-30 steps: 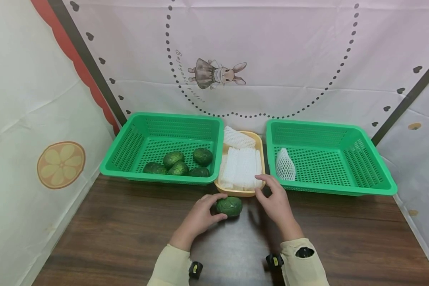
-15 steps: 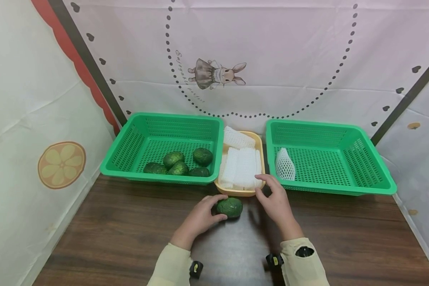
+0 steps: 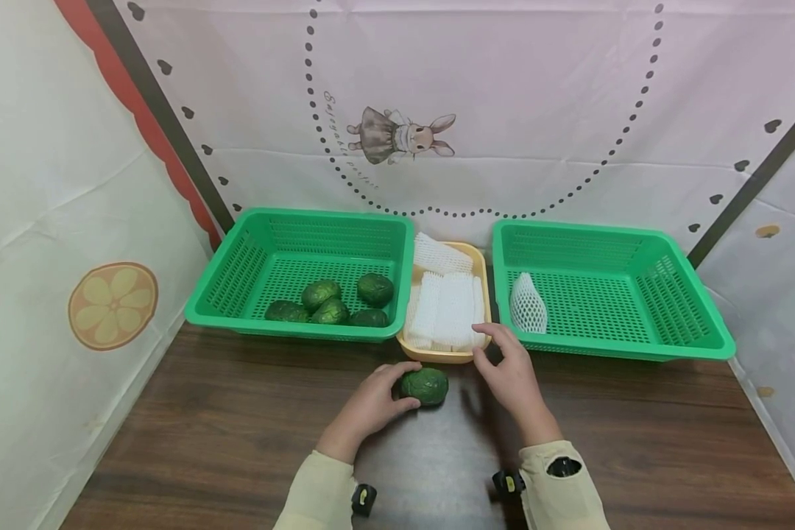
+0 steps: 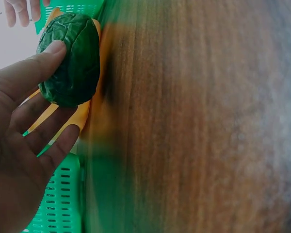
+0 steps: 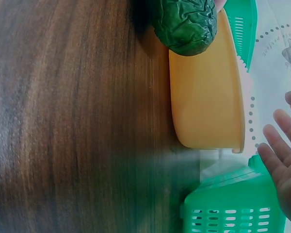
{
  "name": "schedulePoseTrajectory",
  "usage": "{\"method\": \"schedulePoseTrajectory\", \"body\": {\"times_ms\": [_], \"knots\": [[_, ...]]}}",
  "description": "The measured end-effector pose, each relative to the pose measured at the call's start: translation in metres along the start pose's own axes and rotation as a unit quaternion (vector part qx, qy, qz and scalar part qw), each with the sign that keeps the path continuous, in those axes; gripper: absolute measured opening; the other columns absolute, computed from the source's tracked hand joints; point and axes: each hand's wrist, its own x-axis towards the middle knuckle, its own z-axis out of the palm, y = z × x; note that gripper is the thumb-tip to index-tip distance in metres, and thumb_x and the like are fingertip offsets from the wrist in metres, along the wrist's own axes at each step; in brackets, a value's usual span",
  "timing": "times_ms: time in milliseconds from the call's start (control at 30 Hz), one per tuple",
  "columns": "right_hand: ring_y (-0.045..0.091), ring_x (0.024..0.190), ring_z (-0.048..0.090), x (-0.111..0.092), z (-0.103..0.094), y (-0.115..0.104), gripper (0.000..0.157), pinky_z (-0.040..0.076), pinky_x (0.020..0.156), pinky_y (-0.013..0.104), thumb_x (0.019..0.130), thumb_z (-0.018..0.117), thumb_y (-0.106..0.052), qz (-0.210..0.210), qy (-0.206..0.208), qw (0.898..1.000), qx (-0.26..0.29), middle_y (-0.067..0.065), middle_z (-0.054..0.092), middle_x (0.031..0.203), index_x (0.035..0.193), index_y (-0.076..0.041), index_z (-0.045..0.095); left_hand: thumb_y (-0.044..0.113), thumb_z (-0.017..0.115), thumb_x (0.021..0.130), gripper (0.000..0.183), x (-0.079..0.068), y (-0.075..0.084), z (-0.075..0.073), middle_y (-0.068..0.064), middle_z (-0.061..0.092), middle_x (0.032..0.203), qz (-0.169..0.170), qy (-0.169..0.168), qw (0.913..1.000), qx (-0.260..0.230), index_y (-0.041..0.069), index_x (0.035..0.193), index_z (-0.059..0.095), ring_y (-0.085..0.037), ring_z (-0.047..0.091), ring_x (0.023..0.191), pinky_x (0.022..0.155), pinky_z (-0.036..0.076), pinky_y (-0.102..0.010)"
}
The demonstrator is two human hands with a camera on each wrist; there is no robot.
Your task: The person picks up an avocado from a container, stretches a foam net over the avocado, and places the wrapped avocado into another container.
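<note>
In the head view my left hand (image 3: 369,401) holds a dark green, wrinkled avocado (image 3: 425,386) by its left end, thumb on the near side and fingers on the far side. The left wrist view shows the thumb lying on the avocado (image 4: 75,60), with the lower fingers spread away from it. My right hand (image 3: 509,368) holds nothing; its thumb and fingers are apart at the front right corner of a yellow tray (image 3: 445,358). White foam net sleeves (image 3: 452,309) lie in that tray, just beyond the avocado.
A green basket (image 3: 291,331) on the left contains several avocados (image 3: 331,311). Another green basket (image 3: 609,350) on the right contains one item in a white foam net (image 3: 528,305). All stand on a dark wooden table (image 3: 252,442) before a printed white cloth (image 3: 517,96).
The avocado has come very slightly toward the person, with the left hand still on it. The right hand keeps its place.
</note>
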Motion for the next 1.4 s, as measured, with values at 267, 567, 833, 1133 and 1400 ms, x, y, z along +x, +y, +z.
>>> {"method": "schedulePoseTrajectory", "body": {"times_ms": [267,567,833,1133,1400], "knots": [[0.025,0.112,0.049,-0.0002,0.0005,0.0008,0.032,0.039,0.095,0.045,0.085,0.063,-0.003,0.001,0.000,1.000,0.000,0.007,0.054,0.122,0.116,-0.010,0.061,0.023,0.074,0.080,0.052,0.0001,0.0002,0.0004,-0.008,0.054,0.123,-0.007,-0.009,0.9999,-0.002,0.017,0.128,0.054,-0.025,0.049,0.114,0.092,0.041,-0.043],[0.025,0.112,0.049,-0.0001,0.0005,0.0016,0.032,0.039,0.095,0.044,0.085,0.063,-0.002,-0.006,0.002,1.000,0.001,0.007,0.054,0.122,0.117,-0.008,0.061,0.020,0.076,0.078,0.051,0.0020,-0.0013,0.0024,-0.002,0.053,0.126,0.026,0.007,0.9995,0.014,0.016,0.124,0.055,-0.023,0.046,0.118,0.094,0.040,-0.042],[0.024,0.112,0.049,-0.0002,0.0005,0.0026,0.032,0.040,0.094,0.044,0.084,0.063,-0.002,-0.012,0.005,1.000,0.001,0.007,0.054,0.121,0.116,-0.008,0.061,0.017,0.078,0.075,0.054,0.0026,-0.0019,0.0031,-0.003,0.053,0.125,0.043,0.008,0.9990,0.013,0.016,0.124,0.055,-0.024,0.047,0.117,0.093,0.040,-0.044],[0.024,0.112,0.049,0.0005,0.0014,0.0023,0.033,0.040,0.094,0.045,0.084,0.063,-0.002,-0.012,0.004,1.000,0.001,0.008,0.054,0.122,0.117,-0.007,0.061,0.021,0.078,0.075,0.056,0.0020,-0.0010,0.0017,-0.004,0.053,0.125,0.038,0.000,0.9992,0.011,0.015,0.125,0.054,-0.025,0.046,0.117,0.093,0.040,-0.044],[0.025,0.120,0.045,0.0061,0.0046,-0.0002,0.033,0.038,0.097,0.046,0.084,0.064,-0.003,-0.012,-0.005,1.000,-0.012,0.008,0.052,0.126,0.117,-0.009,0.061,0.025,0.077,0.076,0.058,-0.0029,0.0006,-0.0030,-0.003,0.050,0.130,0.011,0.006,0.9999,-0.005,0.018,0.128,0.052,-0.025,0.042,0.121,0.096,0.038,-0.043]]}}
